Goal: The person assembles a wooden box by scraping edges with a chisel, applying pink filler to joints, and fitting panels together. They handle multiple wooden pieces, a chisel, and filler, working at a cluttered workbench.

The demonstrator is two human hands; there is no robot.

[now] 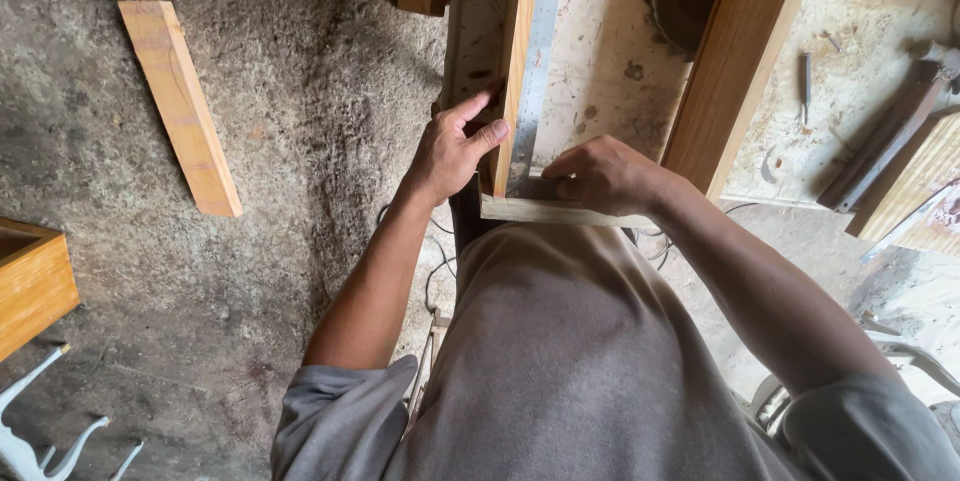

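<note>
At the counter's near edge, I am pressing my left hand (455, 146), grip pinching, against the narrow upright wooden strip (516, 51); my right hand (600, 176), fingers curled shut, is seating the steel try square (540, 61) flush, checking squareness.

Looking straight down from the head, close over the bench (610, 51), floor (300, 141) off to the left.
</note>
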